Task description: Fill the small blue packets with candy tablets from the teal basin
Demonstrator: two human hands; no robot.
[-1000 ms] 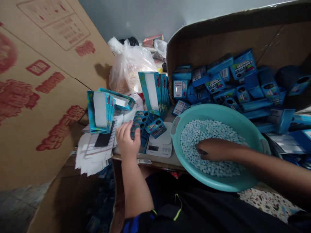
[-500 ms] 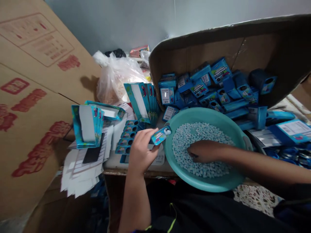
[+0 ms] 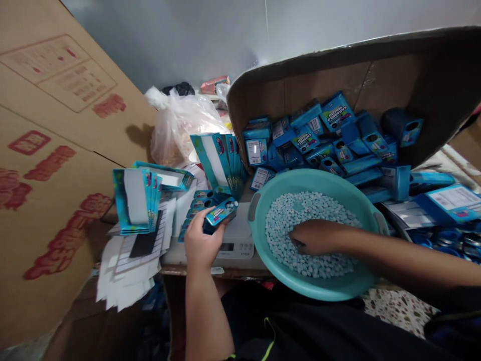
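By a smooth gray wall (image 3: 188, 45), near a table (image 3: 178, 259) scale (image 3: 246, 249), the left hand (image 3: 203, 238) grips a glossy blue box (image 3: 221, 213); the right hand (image 3: 315, 236) rests among pebbly candies (image 3: 319, 203) inside a round basin (image 3: 293, 287), its grip hidden.

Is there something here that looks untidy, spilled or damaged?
The loose white paper sheets look untidy: they lie in an uneven fan, jutting past the front edge of the grey table. The blue cardboard boxes in the brown cardboard carton lie jumbled. I see no pale-blue pellets spilled around the turquoise plastic basin.
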